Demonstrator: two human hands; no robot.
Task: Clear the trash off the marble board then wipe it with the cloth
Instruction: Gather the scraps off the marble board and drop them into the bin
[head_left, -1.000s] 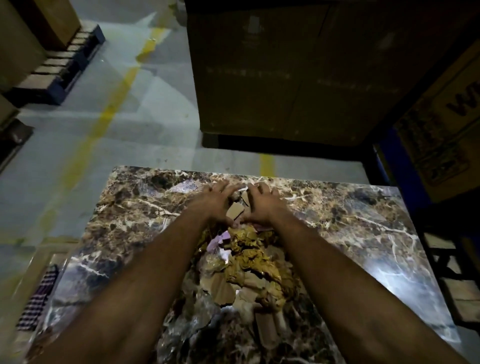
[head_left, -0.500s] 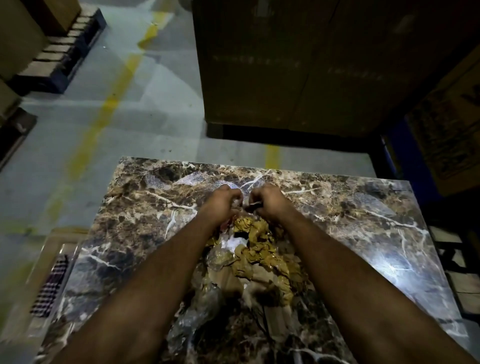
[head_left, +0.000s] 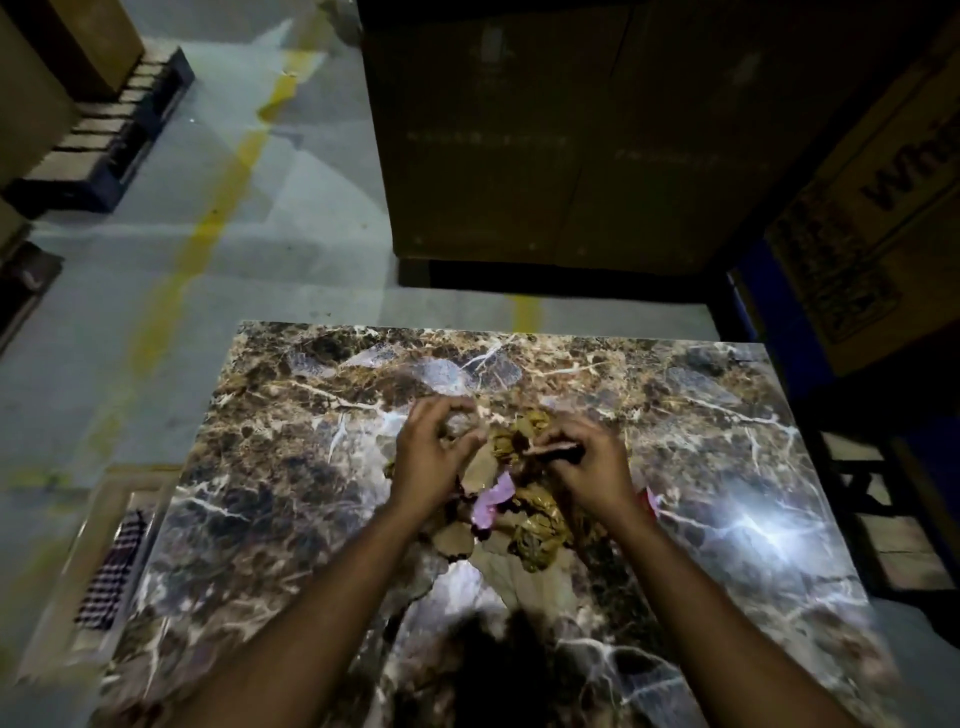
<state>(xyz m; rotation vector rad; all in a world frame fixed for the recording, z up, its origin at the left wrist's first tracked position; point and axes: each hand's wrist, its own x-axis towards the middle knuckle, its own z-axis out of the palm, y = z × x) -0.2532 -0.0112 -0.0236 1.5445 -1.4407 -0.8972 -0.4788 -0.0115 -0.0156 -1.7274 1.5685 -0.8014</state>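
The brown, white-veined marble board (head_left: 291, 467) carried a pile of crumpled yellow-brown paper, cardboard scraps and pink wrapper trash (head_left: 519, 499) at its centre. Both hands worked at the far end of that pile. The left hand (head_left: 431, 457) had its grip curled around a pale scrap at the pile's edge. The right hand (head_left: 587, 467) had its grip clenched on a flat dark piece of trash. A clear plastic film (head_left: 457, 577) lay flat on the board nearer the person.

By this evidence the clearing step was under way and incomplete: the pile rested on the board, and wiping had not begun. The black-and-white checked cloth (head_left: 111, 571) lay off the board, on a lower surface just beside its left edge, untouched.

A large cardboard box (head_left: 571, 130) stood beyond the board's far edge, and a printed carton (head_left: 872, 208) stood at the right. A wooden pallet (head_left: 104, 135) sat on the grey concrete floor (head_left: 208, 260) at far left. Nothing blocked the hands. The dim light and the glare on the marble could hide small scraps.
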